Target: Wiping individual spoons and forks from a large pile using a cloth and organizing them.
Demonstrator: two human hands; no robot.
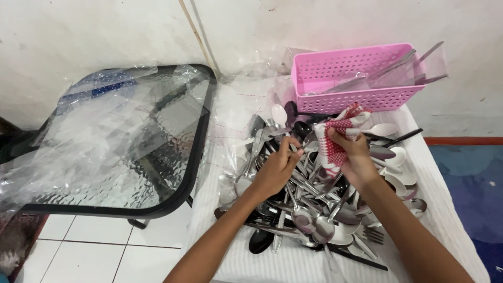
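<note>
Head camera looks down on a glass-topped side table (pixel 131 152) wrapped in clear plastic at the left, and beside it a worktop (pixel 293 262) covered with a white cloth. On the cloth lies a tangled heap of cutlery (pixel 314 204): shiny steel spoons and forks, some white spoons, a few black ones. A pink perforated basket (pixel 356 78) stands at the far edge, holding several steel pieces. The right hand (pixel 356 160) is closed around a red-and-white checked cloth (pixel 338 133) just above the heap. The left hand (pixel 277 167) pinches a steel spoon (pixel 281 119) by its handle, bowl upward, over the pile's middle.
</note>
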